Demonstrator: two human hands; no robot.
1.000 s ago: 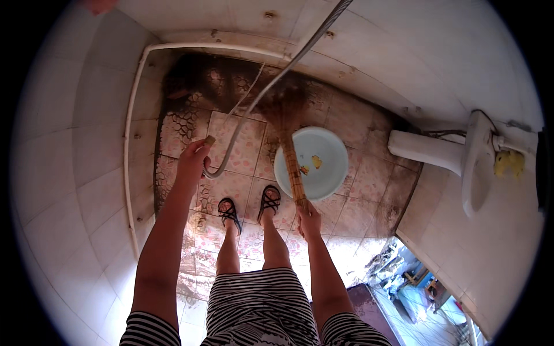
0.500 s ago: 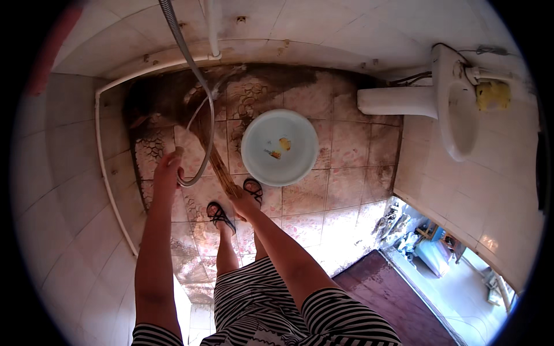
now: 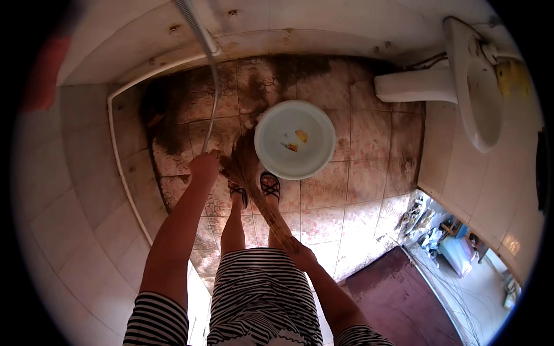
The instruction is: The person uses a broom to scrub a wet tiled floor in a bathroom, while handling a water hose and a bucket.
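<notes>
A straw broom (image 3: 266,207) slants across the front of my legs, its dark, wet-looking bristles up near the basin. My right hand (image 3: 300,255) is closed round the lower end of its handle. My left hand (image 3: 203,168) is closed on the end of a grey shower hose (image 3: 216,86), right beside the bristles. Fingers hide most of the hose end, and I cannot make out whether water is coming out. Just right of the bristles stands a pale round basin (image 3: 269,164), with a few yellow and orange shapes showing inside it.
Dark grime covers parts of the pink tiled floor (image 3: 326,190). A white pipe (image 3: 118,158) runs along the left wall. On the right stands a pedestal washbasin (image 3: 482,109) with a yellow cloth (image 3: 512,79) beside it. A dark red mat (image 3: 398,294) lies by the doorway.
The broom has come up off the floor toward me, my right hand moving back and right with it. My left hand has brought the hose end rightward to the bristles. My feet have shifted.
</notes>
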